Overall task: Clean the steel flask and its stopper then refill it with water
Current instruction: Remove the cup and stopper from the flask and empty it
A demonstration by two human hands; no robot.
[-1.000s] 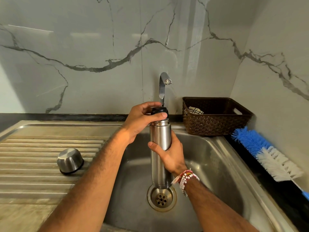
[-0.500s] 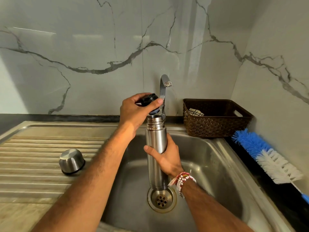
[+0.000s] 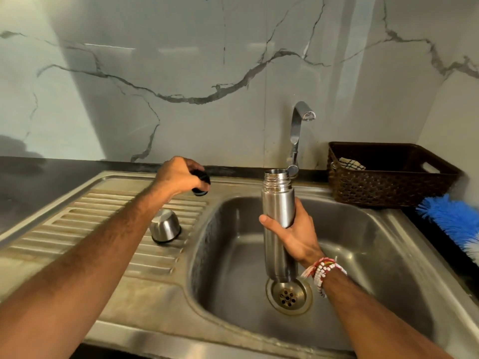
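The steel flask (image 3: 278, 203) stands upright over the sink basin (image 3: 363, 242), its mouth uncovered and its base just above the drain (image 3: 289, 296). My right hand (image 3: 294, 234) grips its middle. My left hand (image 3: 177, 177) holds the black stopper (image 3: 202, 182) low over the far end of the ribbed draining board (image 3: 103, 229), well left of the flask. The flask's steel cup lid (image 3: 165, 229) lies upside down on the draining board, under my left forearm. The tap (image 3: 298, 128) rises behind the flask with no water running.
A brown woven basket (image 3: 383, 187) with a checked cloth (image 3: 348, 163) inside stands right of the tap. A blue and white bottle brush (image 3: 456, 224) lies on the dark counter at the far right. Marble wall closes the back and right side.
My left hand lifted the black stopper off the flask's mouth and carried it left and down to the draining board. The flask stays held upright over the drain in my right hand.
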